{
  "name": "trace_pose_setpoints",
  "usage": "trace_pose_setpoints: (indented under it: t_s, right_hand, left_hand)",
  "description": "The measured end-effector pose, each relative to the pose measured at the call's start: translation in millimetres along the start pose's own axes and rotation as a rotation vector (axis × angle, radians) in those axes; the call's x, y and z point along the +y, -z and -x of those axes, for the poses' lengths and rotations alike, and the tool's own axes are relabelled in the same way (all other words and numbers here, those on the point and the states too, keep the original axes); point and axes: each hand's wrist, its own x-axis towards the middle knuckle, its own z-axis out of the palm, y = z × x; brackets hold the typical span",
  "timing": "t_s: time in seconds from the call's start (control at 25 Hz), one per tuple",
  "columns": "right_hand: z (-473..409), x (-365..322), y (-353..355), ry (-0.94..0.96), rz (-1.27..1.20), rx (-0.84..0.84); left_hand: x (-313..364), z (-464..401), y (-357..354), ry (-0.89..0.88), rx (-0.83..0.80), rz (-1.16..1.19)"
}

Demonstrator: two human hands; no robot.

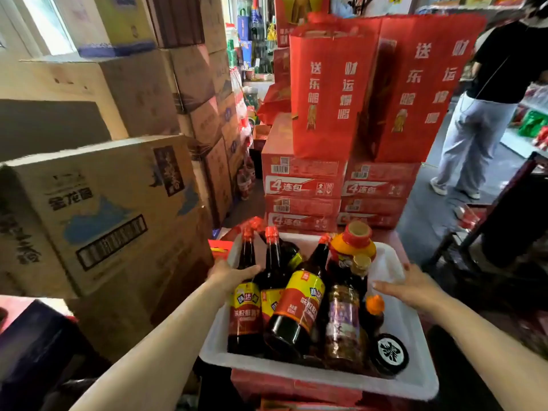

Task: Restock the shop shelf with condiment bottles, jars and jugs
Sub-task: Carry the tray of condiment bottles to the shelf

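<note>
Dark glass condiment bottles with red caps and yellow-and-red labels (pixel 296 304) are leaning together inside a white rectangular plastic tub (pixel 415 378), alongside a squat jar with a red lid and orange shoulder (pixel 353 244), a tall jar with a purple label (pixel 341 318), a small bottle with an orange cap (pixel 374 305) and a black round lid with a white character (pixel 389 354). The tub is resting on red cartons just in front of the person. The left hand (pixel 229 275) is reaching to the tub's left rim, fingers extended and touching the shoulder of the leftmost bottle, not closed round anything. The right hand (pixel 406 287) is lying spread over the right rim, its grip apart and holding nothing. Stacked brown cardboard boxes (pixel 98 212) are standing to the left, red gift bags on red cases (pixel 332 93) ahead, and another person in pale trousers (pixel 471 134) is standing far right. No shelf is visible here, so this appears to be the carrying stage, with the stock not yet unloaded. The next move probably calls for both hands to grasp the rims evenly, since the tilted bottles could roll or knock together.
</note>
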Motion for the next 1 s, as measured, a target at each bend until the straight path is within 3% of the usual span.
trace_pose_setpoints:
  t_s: [0.16,0.36,0.76,1.0]
  right_hand:
    - [-10,8,-16,-0.090,-0.081,-0.039]
    - [-8,7,-27,-0.159,-0.363,-0.017]
    - [3,3,-39,-0.153,-0.526,0.114]
    - [9,-2,-30,-0.109,-0.519,0.002]
  left_hand:
    - [-9,-22,-9,0.049,0.019,0.075]
    - [-38,-77,-21,0.061,0.129,-0.056]
    - [-18,-30,-23,0.086,0.219,-0.095]
    - [-44,12,-26,0.189,0.302,-0.056]
